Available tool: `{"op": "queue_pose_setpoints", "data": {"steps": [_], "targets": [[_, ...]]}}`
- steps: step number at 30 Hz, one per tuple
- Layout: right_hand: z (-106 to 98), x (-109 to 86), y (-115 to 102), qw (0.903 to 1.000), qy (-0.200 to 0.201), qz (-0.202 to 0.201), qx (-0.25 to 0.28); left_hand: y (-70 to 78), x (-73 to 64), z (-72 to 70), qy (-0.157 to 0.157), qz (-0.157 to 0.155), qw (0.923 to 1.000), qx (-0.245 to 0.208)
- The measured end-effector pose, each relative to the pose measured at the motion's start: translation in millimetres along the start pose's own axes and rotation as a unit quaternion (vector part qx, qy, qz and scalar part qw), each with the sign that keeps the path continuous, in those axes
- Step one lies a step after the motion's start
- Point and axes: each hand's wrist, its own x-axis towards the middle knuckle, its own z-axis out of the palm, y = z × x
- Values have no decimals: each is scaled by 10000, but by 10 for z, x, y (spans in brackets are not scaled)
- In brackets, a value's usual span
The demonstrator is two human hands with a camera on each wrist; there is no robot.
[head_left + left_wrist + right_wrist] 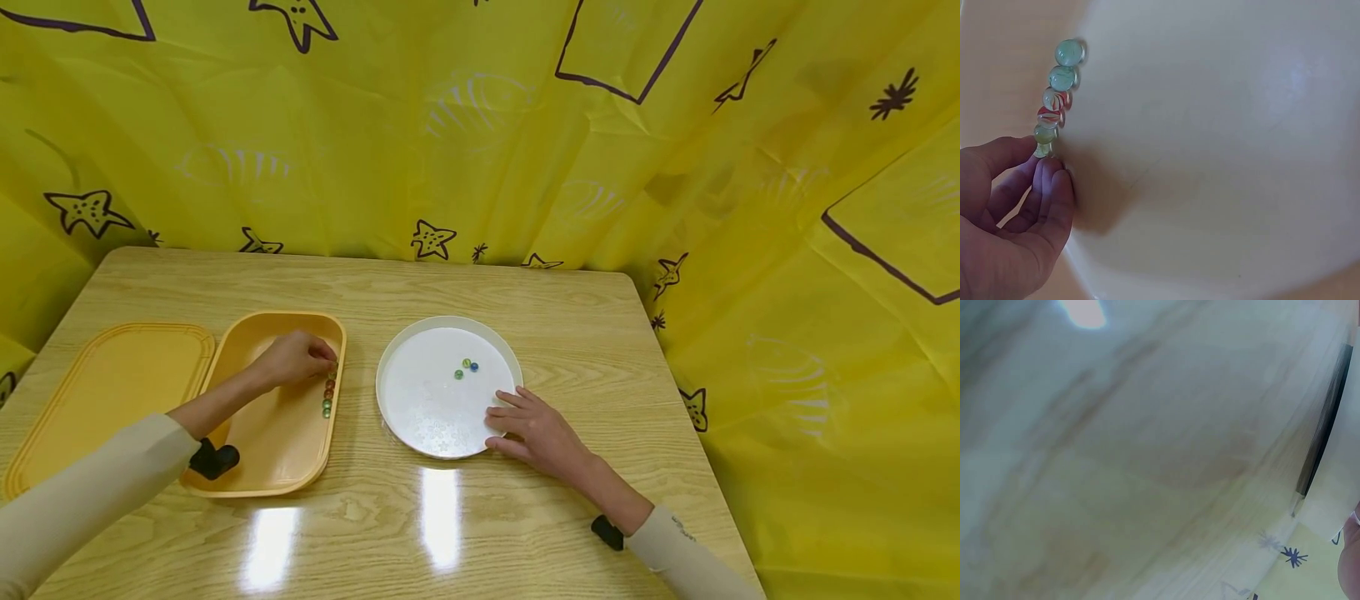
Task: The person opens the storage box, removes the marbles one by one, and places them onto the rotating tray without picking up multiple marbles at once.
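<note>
Inside a yellow-orange plastic tub (262, 454), a row of several glass marbles (327, 396) runs along the right wall. My left hand (294, 358) reaches into the tub at the far end of that row. In the left wrist view, its thumb and fingertips pinch a yellow-green marble (1043, 150); red-and-clear marbles (1054, 107) and pale green marbles (1066, 65) line up beyond it. My right hand (536, 429) rests at the right rim of a round white tray (427, 417), fingers spread loosely. Three marbles (467, 363), green, yellow-green and blue, lie in this tray.
A yellow-orange lid (123, 392) lies left of the tub on the wood-grain table (577, 333). Yellow patterned curtains (480, 150) hang behind and to the right. The right wrist view mostly shows blurred tabletop (1147, 456).
</note>
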Motion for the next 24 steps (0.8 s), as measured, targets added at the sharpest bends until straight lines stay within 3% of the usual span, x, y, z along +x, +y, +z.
{"op": "queue_pose_setpoints", "data": {"steps": [14,19,24], "targets": [[-6,8,1,9999,-27,-74,-74,15,-15,-13,-12,-55,9999,-100],[-7,4,-2,9999,-40,-78,-81,11,-45,-28,189,-27,9998,-102],[0,-1,7,9999,-24,-81,-94,40,-104,-62,584,19,9983,-71]]}}
